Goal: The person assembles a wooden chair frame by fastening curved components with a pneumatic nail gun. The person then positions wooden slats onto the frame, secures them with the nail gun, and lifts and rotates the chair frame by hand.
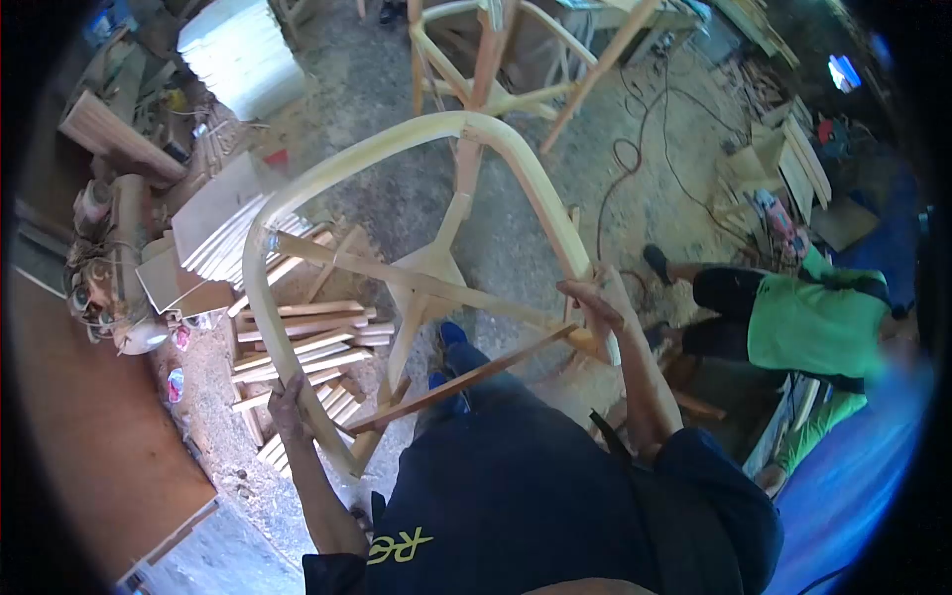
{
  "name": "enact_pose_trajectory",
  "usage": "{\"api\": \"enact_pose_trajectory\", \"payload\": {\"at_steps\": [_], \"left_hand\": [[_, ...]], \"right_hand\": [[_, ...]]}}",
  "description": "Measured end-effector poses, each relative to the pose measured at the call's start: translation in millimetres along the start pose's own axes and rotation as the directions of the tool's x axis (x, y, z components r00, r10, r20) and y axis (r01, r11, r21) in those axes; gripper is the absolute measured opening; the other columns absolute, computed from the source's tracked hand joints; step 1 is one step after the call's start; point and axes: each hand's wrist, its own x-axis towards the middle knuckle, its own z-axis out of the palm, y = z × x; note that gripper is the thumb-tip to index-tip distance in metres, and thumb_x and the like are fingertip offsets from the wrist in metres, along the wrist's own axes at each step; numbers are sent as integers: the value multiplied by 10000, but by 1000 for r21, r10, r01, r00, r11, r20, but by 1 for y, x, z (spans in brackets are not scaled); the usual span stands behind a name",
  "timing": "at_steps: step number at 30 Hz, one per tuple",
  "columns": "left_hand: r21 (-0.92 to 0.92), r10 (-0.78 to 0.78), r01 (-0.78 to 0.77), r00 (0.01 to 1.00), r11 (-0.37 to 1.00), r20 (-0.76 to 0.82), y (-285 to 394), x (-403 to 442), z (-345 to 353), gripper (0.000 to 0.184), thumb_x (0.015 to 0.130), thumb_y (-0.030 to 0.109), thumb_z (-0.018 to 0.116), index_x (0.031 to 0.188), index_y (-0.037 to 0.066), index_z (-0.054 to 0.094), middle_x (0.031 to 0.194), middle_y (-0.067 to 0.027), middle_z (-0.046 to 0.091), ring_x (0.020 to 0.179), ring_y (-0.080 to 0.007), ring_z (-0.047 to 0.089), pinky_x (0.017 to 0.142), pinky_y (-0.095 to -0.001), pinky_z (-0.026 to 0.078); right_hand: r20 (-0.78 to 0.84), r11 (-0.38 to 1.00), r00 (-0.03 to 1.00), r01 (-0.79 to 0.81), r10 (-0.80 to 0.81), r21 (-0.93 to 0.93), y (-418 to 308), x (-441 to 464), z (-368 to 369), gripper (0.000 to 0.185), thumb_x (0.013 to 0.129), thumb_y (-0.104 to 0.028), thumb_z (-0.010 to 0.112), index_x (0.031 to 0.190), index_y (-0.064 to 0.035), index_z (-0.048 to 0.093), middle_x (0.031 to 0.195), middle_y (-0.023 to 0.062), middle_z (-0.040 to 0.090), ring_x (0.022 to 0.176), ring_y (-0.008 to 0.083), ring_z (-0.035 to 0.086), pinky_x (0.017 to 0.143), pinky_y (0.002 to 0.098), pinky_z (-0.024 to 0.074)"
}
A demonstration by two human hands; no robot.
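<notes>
Between my hands is a pale wooden chair frame (357, 154) with a curved outer rail and crossing braces that meet at a flat centre piece (428, 283). My left hand (288, 409) is closed around the rail's near left end. On the other side, my right hand (593, 302) grips the rail near its right end, fingers over the wood. A thin darker wooden strip (476, 377) runs across the near side of the frame. The frame is held in front of my body, above the floor.
Stacked wooden strips (307, 347) lie on the floor at left. Another wooden frame (486, 59) stands ahead. A cable (620, 169) curls over the dusty floor (367, 79). At right is a person in a green shirt (813, 322). A brown panel (119, 436) is at lower left.
</notes>
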Motion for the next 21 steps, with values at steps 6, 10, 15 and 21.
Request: {"api": "enact_pose_trajectory", "payload": {"at_steps": [6, 10, 15, 21], "left_hand": [[108, -63, 62, 998, 992, 5, -10, 0, 32, 189, 869, 134, 788, 1000, 29, 700, 803, -35, 673, 641, -126, 622, 557, -276, 500], [7, -102, 101, 993, 995, 61, 8, -13, 67, 173, 853, 84, 788, 973, 0, 695, 778, -69, 683, 612, -163, 661, 532, -303, 543], [-17, -48, 48, 998, 999, 35, -1, -22, 57, 225, 845, 67, 789, 1003, -55, 686, 806, -97, 697, 634, -190, 678, 553, -314, 568], [85, -71, 80, 992, 993, -107, 24, -16, 11, 231, 848, 111, 791, 1036, 9, 706, 886, -44, 683, 754, -136, 647, 674, -295, 535]], "right_hand": [[-10, 995, 1000, -15, 16, 102, 81, -7, -20, 314, 803, -282, 879, 877, -34, 702, 702, 21, 644, 594, 105, 623, 526, 273, 474], [-9, 991, 999, -33, 34, 131, 48, -16, -29, 293, 815, -275, 868, 879, -40, 704, 692, 21, 638, 569, 116, 619, 514, 278, 466], [78, 998, 995, -67, 67, -5, 47, 8, -37, 284, 807, -246, 849, 891, -19, 702, 706, 36, 656, 598, 139, 636, 559, 302, 488], [201, 995, 979, 42, -23, -91, -51, 26, -19, 271, 770, -152, 813, 924, 31, 685, 758, 61, 679, 677, 158, 654, 605, 323, 512]]}}
